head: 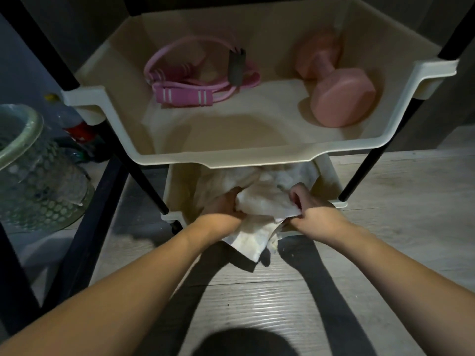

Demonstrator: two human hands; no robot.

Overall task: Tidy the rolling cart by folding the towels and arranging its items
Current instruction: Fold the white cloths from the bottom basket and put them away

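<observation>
Towel (pixel 259 204) bunched in lower tray (pixel 331 176), long axis 9-to-3; left hand (pixel 226 204) and right hand (pixel 305 204) each clutch an end, equally near.

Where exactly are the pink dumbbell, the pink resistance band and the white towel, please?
pink dumbbell (pixel 338 96): head view, on its near end.
pink resistance band (pixel 181 95): head view, on its striped handle.
white towel (pixel 262 201): head view, on the bunched cloth between the hands.

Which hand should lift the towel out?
Probably both, but the right hand leads: it pinches the towel at its edge by the lower tray's front rim, while the left hand grips the bunched middle.
</observation>
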